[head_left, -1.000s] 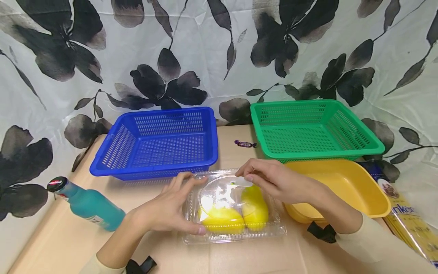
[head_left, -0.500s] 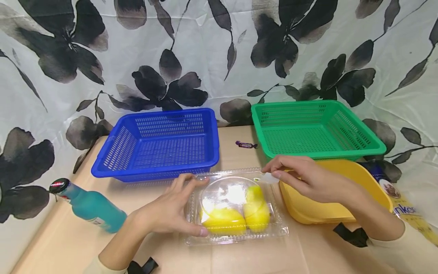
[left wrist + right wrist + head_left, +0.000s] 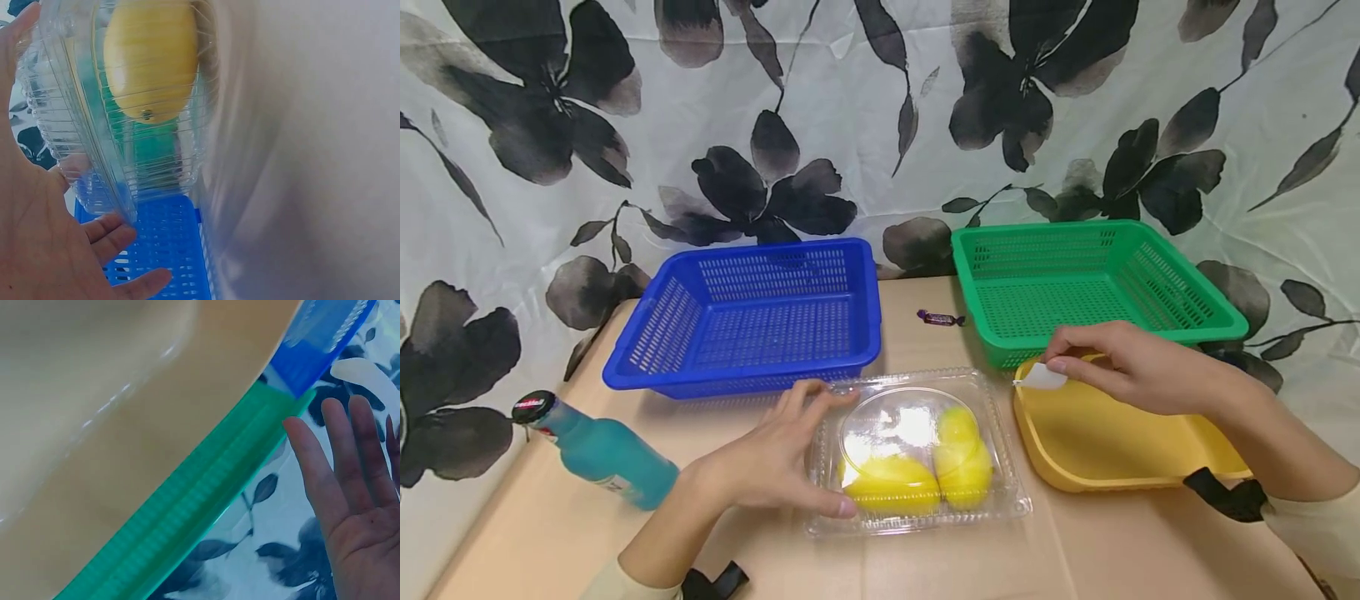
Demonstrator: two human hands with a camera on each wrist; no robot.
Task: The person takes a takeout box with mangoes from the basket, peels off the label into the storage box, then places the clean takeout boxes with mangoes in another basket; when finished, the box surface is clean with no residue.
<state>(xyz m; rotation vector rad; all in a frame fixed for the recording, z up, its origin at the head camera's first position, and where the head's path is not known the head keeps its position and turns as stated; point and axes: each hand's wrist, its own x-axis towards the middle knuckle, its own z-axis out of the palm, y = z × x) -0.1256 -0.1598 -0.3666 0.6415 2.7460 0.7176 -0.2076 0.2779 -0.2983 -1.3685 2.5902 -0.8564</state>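
A clear plastic clamshell container [image 3: 917, 383] sits on the table, holding an oval yellow fruit [image 3: 891, 487] and a yellow pear-shaped one [image 3: 961, 458]. My left hand [image 3: 767, 458] grips its left end, thumb at the front and fingers at the back. The left wrist view shows the oval fruit [image 3: 150, 59] through the ribbed wall, with the hand [image 3: 50, 231] alongside. Over the left rim of the yellow tub [image 3: 1097, 475], my right hand [image 3: 1127, 367] pinches a small flat white piece [image 3: 1043, 377] between thumb and fingers. In the right wrist view, the piece's rounded end [image 3: 359, 370] shows beyond the fingers.
A blue basket [image 3: 745, 375] stands behind the container, and a green basket [image 3: 1120, 329] behind the tub. Between the baskets lies a purple-wrapped candy [image 3: 940, 318]. A turquoise bottle [image 3: 613, 454] with a black cap is at the left. Floral cloth [image 3: 880, 108] hangs behind.
My right hand has moved right, away from the container's lid to over the yellow tub, carrying the white piece. The left hand and container have stayed put.
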